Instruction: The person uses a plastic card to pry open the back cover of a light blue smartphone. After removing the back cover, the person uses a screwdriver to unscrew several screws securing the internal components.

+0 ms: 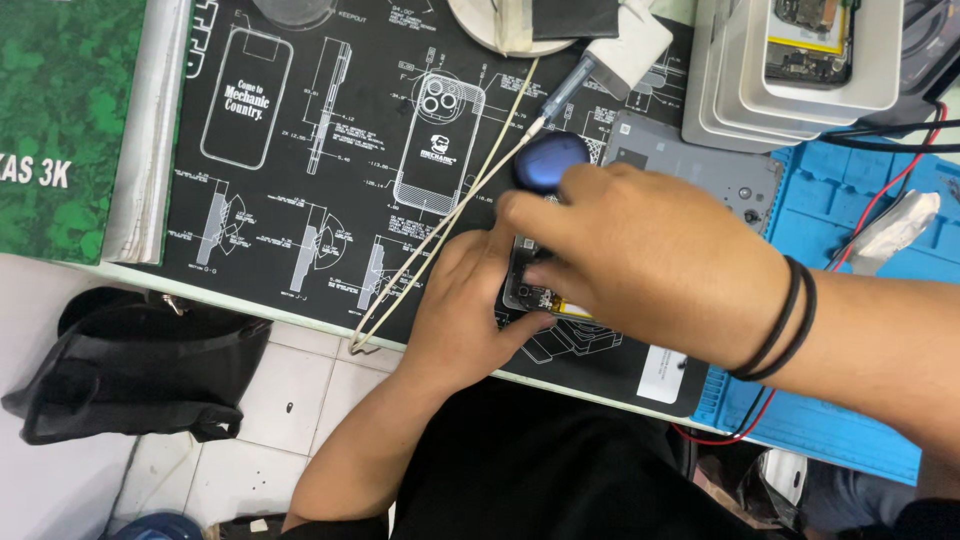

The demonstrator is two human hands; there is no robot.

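Observation:
An opened phone [527,290] lies on the black printed work mat [300,150], mostly covered by both hands. My left hand [465,310] holds its near edge, fingers curled around the frame. My right hand [640,260] reaches over it from the right and grips a screwdriver whose dark blue round cap [550,160] sticks up above the fingers. Its tip is hidden under the hand. Two black bands circle my right wrist.
Long cream tweezers [450,205] lie diagonally left of the hands. A grey phone back cover [700,165] sits behind my right hand. White trays [800,90] with a phone part stand at top right, a blue silicone mat [860,220] at right, a black bag [130,365] on the floor.

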